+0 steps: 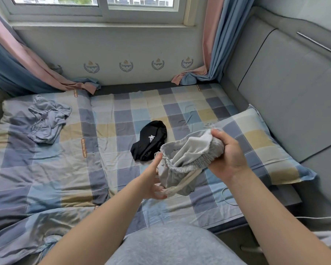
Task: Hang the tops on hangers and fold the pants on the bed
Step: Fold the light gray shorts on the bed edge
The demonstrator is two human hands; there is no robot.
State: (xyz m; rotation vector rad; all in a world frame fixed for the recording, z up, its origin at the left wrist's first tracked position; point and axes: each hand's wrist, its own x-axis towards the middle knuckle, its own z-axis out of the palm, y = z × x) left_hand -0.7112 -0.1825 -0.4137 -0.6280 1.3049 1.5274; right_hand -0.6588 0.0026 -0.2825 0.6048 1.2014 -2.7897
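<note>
I hold the light grey pants (182,161) in the air over the near right part of the bed (111,169), just left of the pillow (260,144). They are bunched up, soft and wrinkled, with the gathered elastic waistband turned toward me and a pale lining showing inside the opening. My right hand (229,155) is clamped round a thick wad of the waistband at its right end. My left hand (151,180) is at the lower left of the bundle: the thumb points up along the cloth, and the fingers curl round a pale cord-like edge hanging from it.

Just beyond the pants a black garment (151,142) with a small white logo lies crumpled on the checked cover. Far to the left a blue-grey garment (46,121) sits in a heap, well apart from both. Between these two the cover lies flat and open. A padded grey wall (287,96) borders the bed on the right, and the curtains' (208,54) ends rest on its far edge. A thin white cable (225,197) loops at the near right edge.
</note>
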